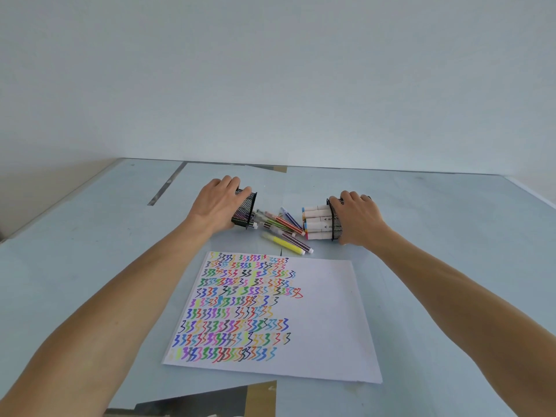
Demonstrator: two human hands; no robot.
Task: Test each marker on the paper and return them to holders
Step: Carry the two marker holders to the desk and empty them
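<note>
Two black mesh holders lie tipped on their sides, mouths facing each other. My left hand (218, 204) grips the left holder (245, 210), from which several thin markers (281, 225) spill onto the table, a yellow marker (282, 243) lying nearest the paper. My right hand (358, 216) grips the right holder (336, 219), with several thick white markers (316, 221) sticking out of its mouth. A white paper (325, 320) lies in front of me, its left part covered with rows of coloured squiggles.
The pale blue table (436, 266) meets a plain wall at the back. A grey strip (167, 185) runs across the table's far left. A dark and tan patch (240, 398) shows near the front edge.
</note>
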